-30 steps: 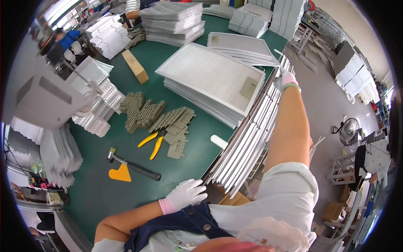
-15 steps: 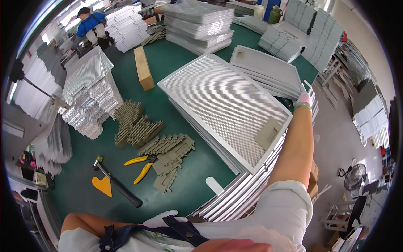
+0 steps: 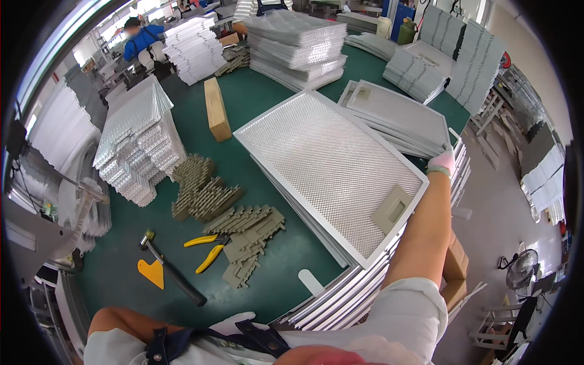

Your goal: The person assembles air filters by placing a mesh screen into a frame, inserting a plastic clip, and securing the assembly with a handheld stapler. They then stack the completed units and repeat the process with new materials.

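A large framed mesh filter panel (image 3: 328, 164) with a beige handle plate (image 3: 392, 208) tops a stack in front of me. To its right is a pile of smaller framed panels. My right hand (image 3: 442, 160), in a pale glove, has its fingers closed at the near right corner of the top smaller panel (image 3: 401, 111); the fingertips are partly hidden. At the table's near edge, close to my body, my left hand (image 3: 233, 323) shows a white glove with fingers stretched out, partly covered by an apron strap. It holds nothing visible.
On the green table (image 3: 261, 304) lie a hammer (image 3: 176, 274), yellow-handled pliers (image 3: 210, 258), an orange scraper (image 3: 151, 274) and interlocking beige plastic pieces (image 3: 204, 188). A wooden block (image 3: 216, 112) and mesh stacks (image 3: 137, 140) stand beyond. A person in blue (image 3: 143, 42) is far left.
My right hand has come down onto the smaller panel's corner, its raised finger now lowered. That top panel has shifted slightly right on its pile. The whole view has tilted a little.
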Action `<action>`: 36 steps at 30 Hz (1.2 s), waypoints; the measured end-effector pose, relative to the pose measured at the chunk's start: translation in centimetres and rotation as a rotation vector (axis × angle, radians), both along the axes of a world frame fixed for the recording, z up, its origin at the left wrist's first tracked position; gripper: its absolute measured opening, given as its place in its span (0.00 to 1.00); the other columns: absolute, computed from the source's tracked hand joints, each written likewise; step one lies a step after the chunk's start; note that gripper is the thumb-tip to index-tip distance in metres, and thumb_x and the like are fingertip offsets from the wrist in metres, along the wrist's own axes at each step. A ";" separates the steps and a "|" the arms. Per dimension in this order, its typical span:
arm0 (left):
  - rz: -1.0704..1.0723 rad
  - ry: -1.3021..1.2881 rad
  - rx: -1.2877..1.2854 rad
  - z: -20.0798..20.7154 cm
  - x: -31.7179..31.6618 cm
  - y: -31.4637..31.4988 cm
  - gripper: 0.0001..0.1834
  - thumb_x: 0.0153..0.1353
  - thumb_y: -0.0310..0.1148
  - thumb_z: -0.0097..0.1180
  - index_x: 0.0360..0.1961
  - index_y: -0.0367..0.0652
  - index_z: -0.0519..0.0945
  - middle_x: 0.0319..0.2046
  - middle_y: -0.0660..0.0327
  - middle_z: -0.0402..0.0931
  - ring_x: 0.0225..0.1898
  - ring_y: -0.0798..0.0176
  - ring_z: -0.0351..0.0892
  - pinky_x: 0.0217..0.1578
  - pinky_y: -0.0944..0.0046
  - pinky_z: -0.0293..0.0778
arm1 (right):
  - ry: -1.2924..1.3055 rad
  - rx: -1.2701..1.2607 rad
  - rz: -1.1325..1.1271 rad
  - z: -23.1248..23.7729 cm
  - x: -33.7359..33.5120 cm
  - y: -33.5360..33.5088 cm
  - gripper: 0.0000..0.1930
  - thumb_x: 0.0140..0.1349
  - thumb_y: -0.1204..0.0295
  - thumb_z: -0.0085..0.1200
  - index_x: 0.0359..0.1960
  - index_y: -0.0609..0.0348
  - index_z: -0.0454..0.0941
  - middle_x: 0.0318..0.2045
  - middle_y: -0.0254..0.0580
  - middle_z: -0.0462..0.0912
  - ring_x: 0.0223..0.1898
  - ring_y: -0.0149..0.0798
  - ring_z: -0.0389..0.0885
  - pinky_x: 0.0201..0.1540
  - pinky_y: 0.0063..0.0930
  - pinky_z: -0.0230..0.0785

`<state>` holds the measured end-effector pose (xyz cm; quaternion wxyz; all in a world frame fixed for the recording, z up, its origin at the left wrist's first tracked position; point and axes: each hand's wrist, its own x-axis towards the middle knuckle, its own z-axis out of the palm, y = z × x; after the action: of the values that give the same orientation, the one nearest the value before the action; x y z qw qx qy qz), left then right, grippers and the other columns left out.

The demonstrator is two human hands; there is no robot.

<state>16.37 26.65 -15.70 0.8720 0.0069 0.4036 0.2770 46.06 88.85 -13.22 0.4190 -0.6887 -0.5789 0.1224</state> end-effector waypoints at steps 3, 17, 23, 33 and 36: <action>0.000 -0.008 0.032 -0.5 -0.4 -0.2 0.28 0.75 0.46 0.35 0.65 0.35 0.63 0.68 0.55 0.62 0.69 0.62 0.60 0.71 0.59 0.47 | 0.421 -0.005 -0.102 1.4 -1.0 -1.9 0.29 0.52 0.84 0.52 0.59 0.57 0.72 0.50 0.55 0.82 0.53 0.50 0.81 0.55 0.36 0.71; -1.417 1.401 1.633 5.6 2.0 1.5 0.13 0.62 0.36 0.46 0.47 0.57 0.75 0.48 0.69 0.73 0.59 0.69 0.67 0.61 0.55 0.54 | 0.352 0.218 -0.412 11.9 9.2 -13.9 0.27 0.52 0.82 0.51 0.57 0.53 0.74 0.51 0.46 0.80 0.49 0.44 0.81 0.53 0.31 0.71; -0.823 1.486 1.919 6.3 1.7 -0.7 0.09 0.53 0.35 0.58 0.36 0.51 0.75 0.38 0.65 0.73 0.52 0.62 0.71 0.52 0.55 0.62 | -0.003 0.432 -0.425 19.7 15.0 -23.8 0.31 0.48 0.85 0.52 0.58 0.54 0.73 0.52 0.46 0.80 0.53 0.43 0.80 0.59 0.28 0.66; 0.463 1.848 2.083 23.9 1.0 0.1 0.38 0.48 0.32 0.67 0.62 0.37 0.69 0.62 0.45 0.67 0.65 0.42 0.64 0.66 0.48 0.60 | 1.102 0.558 0.550 30.3 18.4 -47.5 0.16 0.63 0.78 0.51 0.53 0.64 0.74 0.51 0.47 0.79 0.52 0.40 0.77 0.61 0.33 0.68; 0.444 1.866 1.701 29.7 0.3 -0.8 0.47 0.51 0.46 0.69 0.65 0.32 0.61 0.61 0.44 0.67 0.63 0.43 0.64 0.65 0.53 0.60 | 1.099 0.416 0.736 29.6 10.8 -52.3 0.20 0.63 0.76 0.50 0.57 0.66 0.70 0.56 0.50 0.76 0.56 0.43 0.76 0.63 0.35 0.67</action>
<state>16.70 25.89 14.01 -0.0832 0.6827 0.5484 0.4757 56.84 36.59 16.36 0.7060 -0.1908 -0.4900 0.4743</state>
